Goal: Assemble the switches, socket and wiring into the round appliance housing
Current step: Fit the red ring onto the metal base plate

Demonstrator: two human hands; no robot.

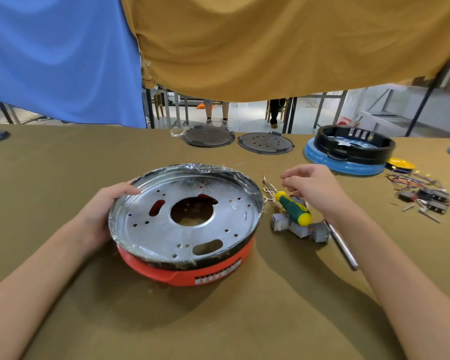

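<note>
Round appliance housing (185,224), red at the bottom with a black band and a shiny perforated metal plate on top, sits on a brown cloth-covered table (63,178), near the middle of the near edge. Clear film wraps its rim. A white-on-black strip of marks on the red side is too blurred to read.

The left hand (102,211) grasps the housing's left rim, thumb hooked over the metal edge. The right hand (315,185) hovers just right of the housing with fingers loosely curled, holding nothing.

Below that hand lies a screwdriver (295,207) with a green and yellow handle, resting across a cluster of small grey blocks (299,228) and thin pale wires (269,190).

Toward the table's right edge lies a tangle of coloured wiring with black switches (424,196), beside a yellow spool (400,163). At the far edge sit two dark round plates (208,137) and a second housing (348,152), black on blue.

Blue and mustard cloths (270,42) hang behind the table.
</note>
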